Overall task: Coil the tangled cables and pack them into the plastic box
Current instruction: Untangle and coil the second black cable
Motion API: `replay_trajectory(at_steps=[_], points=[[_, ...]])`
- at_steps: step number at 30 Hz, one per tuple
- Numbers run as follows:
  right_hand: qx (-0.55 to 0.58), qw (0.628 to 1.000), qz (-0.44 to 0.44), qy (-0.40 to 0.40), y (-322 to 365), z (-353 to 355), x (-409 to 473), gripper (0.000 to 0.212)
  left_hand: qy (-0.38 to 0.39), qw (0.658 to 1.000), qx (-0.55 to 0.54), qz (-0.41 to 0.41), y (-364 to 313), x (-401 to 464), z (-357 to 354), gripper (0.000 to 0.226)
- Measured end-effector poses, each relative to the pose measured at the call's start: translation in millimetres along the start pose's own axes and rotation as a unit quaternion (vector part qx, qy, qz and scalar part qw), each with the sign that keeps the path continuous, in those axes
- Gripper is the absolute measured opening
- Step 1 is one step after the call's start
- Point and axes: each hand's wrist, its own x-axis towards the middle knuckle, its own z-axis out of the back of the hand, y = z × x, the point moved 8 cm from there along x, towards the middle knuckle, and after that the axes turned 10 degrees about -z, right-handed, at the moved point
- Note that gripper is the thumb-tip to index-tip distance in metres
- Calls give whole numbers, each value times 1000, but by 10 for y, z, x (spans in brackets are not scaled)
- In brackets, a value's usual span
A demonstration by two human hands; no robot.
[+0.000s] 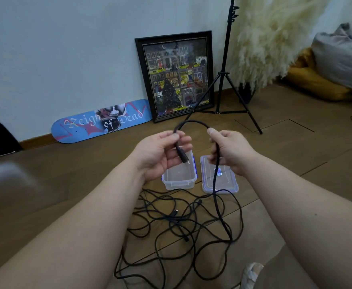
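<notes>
**Black cable arched between two hands above the open box**

The left hand (160,154) pinches a thick black braided cable (194,121) near its plug end, fingers (184,140) curled round it, the plug hanging just below them. The cable arches over to the right hand (230,151), whose thumb and curled fingers grip it; from there it drops to the tangled heap of thin black cables (181,226) on the wooden floor (66,184). Directly beneath the left fingers sits the clear rectangular plastic box (179,182), open; beneath the right fingers, its clear blue-edged lid (220,180) lies flat beside it.
</notes>
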Motion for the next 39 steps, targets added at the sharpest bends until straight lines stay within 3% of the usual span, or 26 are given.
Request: replay_trajectory(at_steps=[2, 5, 7, 9, 11, 13, 16, 20, 23, 25, 29, 39], points=[[-50, 998, -19, 43, -44, -108, -14, 26, -35, 997, -72, -9, -53, 20, 58, 15], [-118, 985, -26, 122, -103, -281, -24, 7, -104, 980, -169, -26, -102, 50, 239, 14], [-163, 971, -59, 165, -208, -341, -37, 12, -164, 960, -224, -48, -145, 64, 444, 16], [-185, 964, -82, 174, -274, -323, -40, 18, -221, 946, -228, -65, -164, 62, 659, 16], [-203, 969, -55, 132, -220, -245, -16, 17, -252, 947, -187, -68, -142, 44, 812, 15], [-245, 967, 10, 67, -84, -166, 5, 15, -251, 956, -138, -64, -116, 26, 865, 18], [-346, 934, 89, 23, 87, -194, -38, 14, -233, 966, -95, -65, -95, 38, 841, 13], [-473, 873, 106, 55, 154, -370, -148, 13, -196, 977, -55, -69, -91, 78, 704, 9], [-510, 848, 84, 121, 125, -509, -240, 12, -170, 982, -25, -72, -89, 88, 623, 9], [-470, 864, 75, 163, 142, -568, -322, 12, -154, 985, 17, -77, -78, 87, 585, 9], [-232, 950, 55, 202, 258, -535, -354, 13, -114, 986, 88, -78, -25, 71, 506, 12], [-122, 980, 128, 89, 373, -399, -303, 13, -40, 997, 56, -33, 63, 43, 262, 22]])
